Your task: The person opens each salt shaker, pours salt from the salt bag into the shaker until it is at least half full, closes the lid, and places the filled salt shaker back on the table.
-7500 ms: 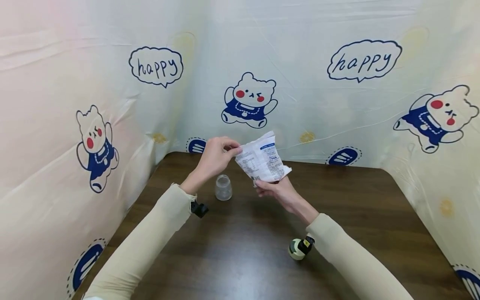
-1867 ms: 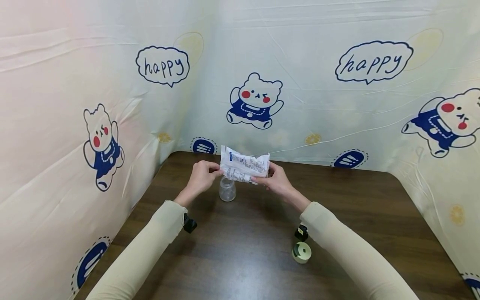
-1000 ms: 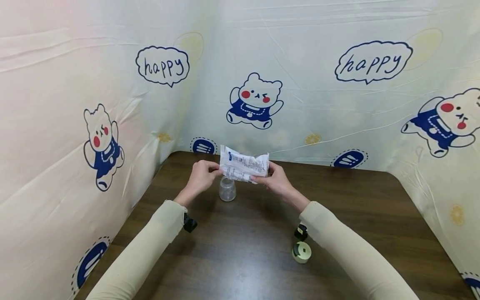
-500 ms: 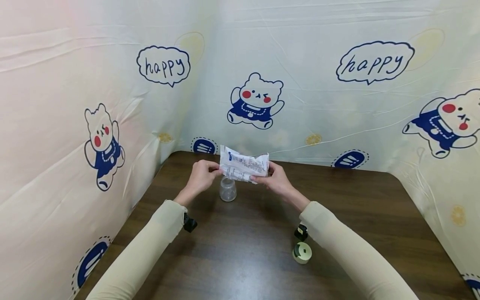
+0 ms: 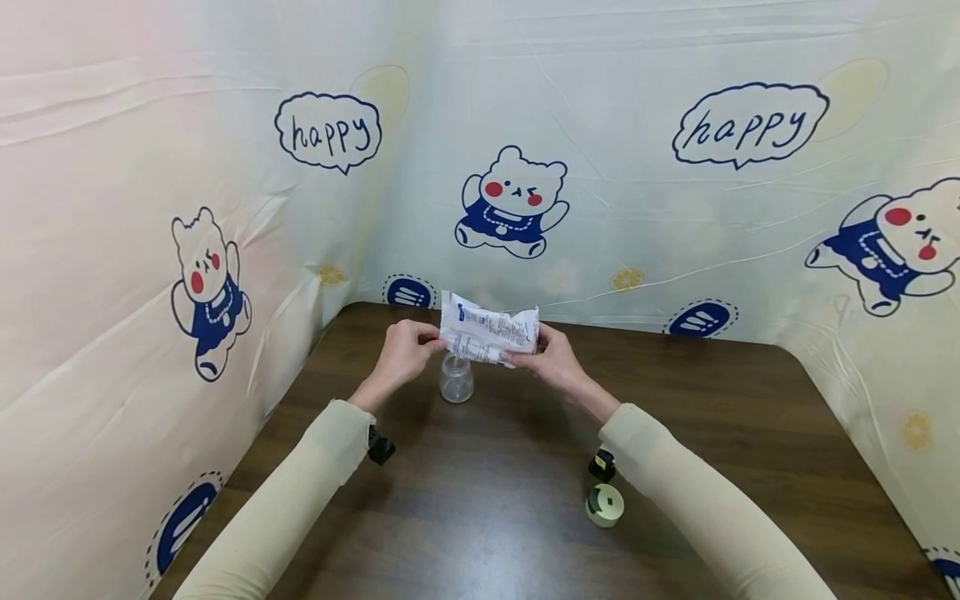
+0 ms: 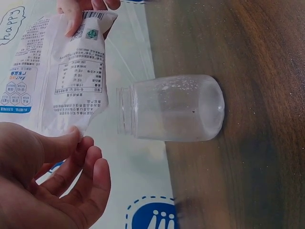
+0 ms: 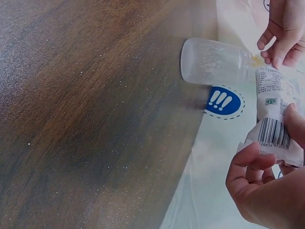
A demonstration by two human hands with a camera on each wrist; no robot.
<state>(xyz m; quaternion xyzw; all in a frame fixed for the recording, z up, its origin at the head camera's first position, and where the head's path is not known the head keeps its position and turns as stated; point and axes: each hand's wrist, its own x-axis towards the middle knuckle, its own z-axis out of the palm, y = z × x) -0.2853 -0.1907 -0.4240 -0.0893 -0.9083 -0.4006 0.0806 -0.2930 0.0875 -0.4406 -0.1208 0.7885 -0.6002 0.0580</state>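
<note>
1. Packet [image 5: 489, 332], white and printed, held aloft lengthwise at 1 o'clock from the clear jar [image 5: 457, 383], its lower corner just beside the jar's mouth, with a narrow gap showing in the left wrist view
2. Left hand [image 5: 402, 352], at the packet's 9 o'clock end, pinches that corner between thumb and fingers
3. Right hand [image 5: 557, 363], at the packet's 3 o'clock end, grips it with the thumb across the front and fingers behind
4. Against the earliest head view, where it stood more upright at 2 o'clock from the jar, the packet now lies flatter and nearer; over the last second hardly anything shifts
5. Corner and mouth are thus nearly in line, so the work seems to rest on steady holding; whether anything passes between them I cannot tell
6. Upright on the counter [image 5: 487, 492], the jar has white specks [image 6: 183, 87] inside its wall, and similar ones dot the counter
7. At 4 o'clock from the jar sits a round pale-green item [image 5: 609, 508]; at 12 o'clock hangs a printed curtain [image 5: 637, 208]
</note>
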